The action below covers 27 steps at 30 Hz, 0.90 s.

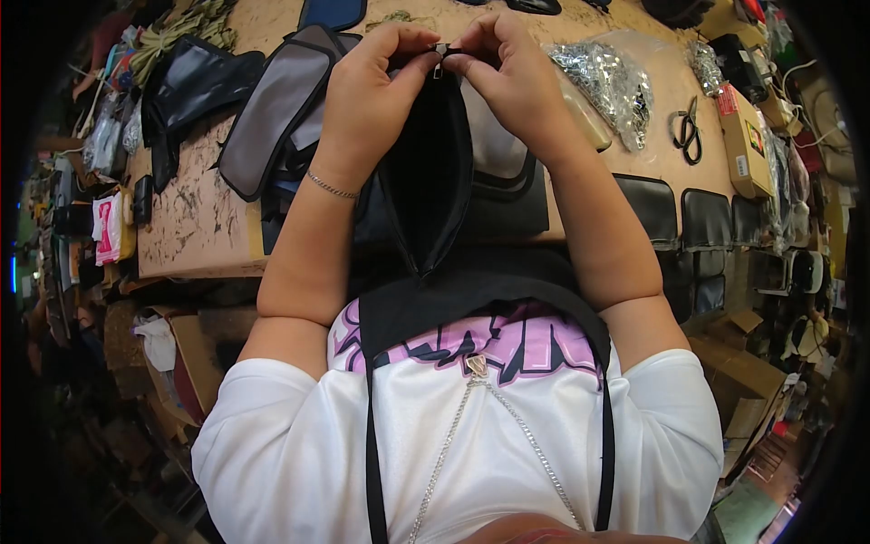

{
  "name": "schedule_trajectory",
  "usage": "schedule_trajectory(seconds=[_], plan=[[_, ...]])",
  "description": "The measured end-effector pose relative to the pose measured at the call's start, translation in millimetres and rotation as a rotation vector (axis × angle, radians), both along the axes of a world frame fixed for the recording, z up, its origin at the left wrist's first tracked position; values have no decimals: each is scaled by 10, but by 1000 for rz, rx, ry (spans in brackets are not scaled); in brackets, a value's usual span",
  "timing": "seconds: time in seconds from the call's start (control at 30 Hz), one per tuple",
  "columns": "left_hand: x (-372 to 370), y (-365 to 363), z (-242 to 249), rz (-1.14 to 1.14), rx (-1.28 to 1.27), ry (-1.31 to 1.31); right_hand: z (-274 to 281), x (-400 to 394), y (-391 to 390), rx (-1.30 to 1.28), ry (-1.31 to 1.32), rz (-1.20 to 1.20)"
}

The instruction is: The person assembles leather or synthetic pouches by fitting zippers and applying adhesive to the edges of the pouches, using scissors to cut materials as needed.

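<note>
At the top centre of the head view, my left hand and my right hand meet with thumbs and forefingers pinched. Between the fingertips is a small metal zipper slider, at the far end of a black zippered piece. Both hands grip this black piece, one on each side of the slider. It hangs open in a long pointed shape toward my apron. Grey and black panels lie partly beneath it and my right forearm.
Grey panels and a black leather piece lie left on the table. To the right are a bag of metal hardware, black scissors, a cardboard box and black panels along the edge.
</note>
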<state>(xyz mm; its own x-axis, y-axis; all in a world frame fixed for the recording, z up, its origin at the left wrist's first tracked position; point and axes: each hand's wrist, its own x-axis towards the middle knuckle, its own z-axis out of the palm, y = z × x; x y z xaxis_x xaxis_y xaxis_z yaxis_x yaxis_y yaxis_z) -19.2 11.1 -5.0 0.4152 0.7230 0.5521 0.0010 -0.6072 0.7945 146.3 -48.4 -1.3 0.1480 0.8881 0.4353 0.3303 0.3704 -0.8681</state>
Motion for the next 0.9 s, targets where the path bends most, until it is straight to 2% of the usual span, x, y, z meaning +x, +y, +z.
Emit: schedule_trajectory(seconds=[0.13,0.33,0.43,0.53,0.8,0.9], plan=[[-11,13,-1,-5,39,53,73,2,-43,-19,-106,-75],[-20,25,-11,-24,18,69,101,45,-50,-64,-96,9],[-25,25,-10,-11,24,86,110,38,-65,6,-149,-5],[-25,7,9,2,24,98,133,24,-83,-43,-145,-28],[-3,-54,63,99,165,119,108,-7,-63,171,-327,-103],[-6,-81,95,128,129,167,106,-29,-58,231,-378,-139]])
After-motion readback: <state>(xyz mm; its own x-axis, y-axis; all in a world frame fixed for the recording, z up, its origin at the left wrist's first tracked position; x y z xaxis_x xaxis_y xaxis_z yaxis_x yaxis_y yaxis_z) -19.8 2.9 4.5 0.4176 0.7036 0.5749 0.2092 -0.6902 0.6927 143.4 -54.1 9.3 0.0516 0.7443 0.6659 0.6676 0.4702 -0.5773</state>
